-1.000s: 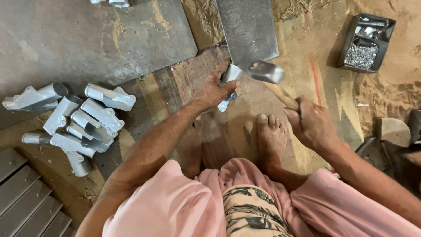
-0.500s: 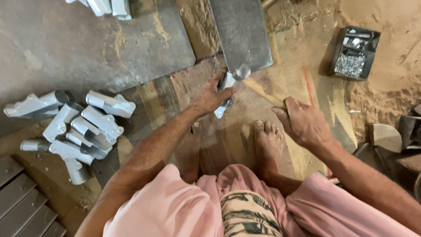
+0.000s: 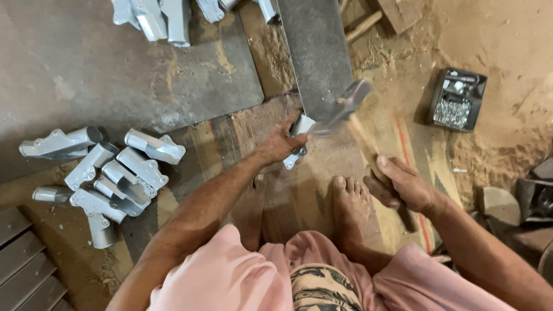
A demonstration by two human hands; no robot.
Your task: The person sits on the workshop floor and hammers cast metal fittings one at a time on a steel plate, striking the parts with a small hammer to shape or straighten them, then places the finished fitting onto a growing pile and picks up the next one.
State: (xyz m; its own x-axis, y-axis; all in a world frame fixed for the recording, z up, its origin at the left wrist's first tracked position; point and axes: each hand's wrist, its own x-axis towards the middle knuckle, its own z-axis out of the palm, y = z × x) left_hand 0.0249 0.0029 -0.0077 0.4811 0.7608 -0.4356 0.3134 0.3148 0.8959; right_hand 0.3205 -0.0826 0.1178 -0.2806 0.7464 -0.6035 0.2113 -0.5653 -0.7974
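My left hand grips a small silver metal bracket and holds it on the wooden floor board, just in front of my bare feet. My right hand grips the wooden handle of a hammer. The hammer's metal head is blurred by motion and hangs raised just above and right of the bracket, over the lower end of a dark steel plate.
A pile of several silver metal brackets lies on the left. More brackets sit at the top edge. A black tray of small silver fasteners rests on sawdust at the right. Grey slats fill the bottom left corner.
The hammer head rose away from the bracket, up and to the right. My right hand shifted with it. My left hand stayed on the bracket. The camera view tilted slightly.
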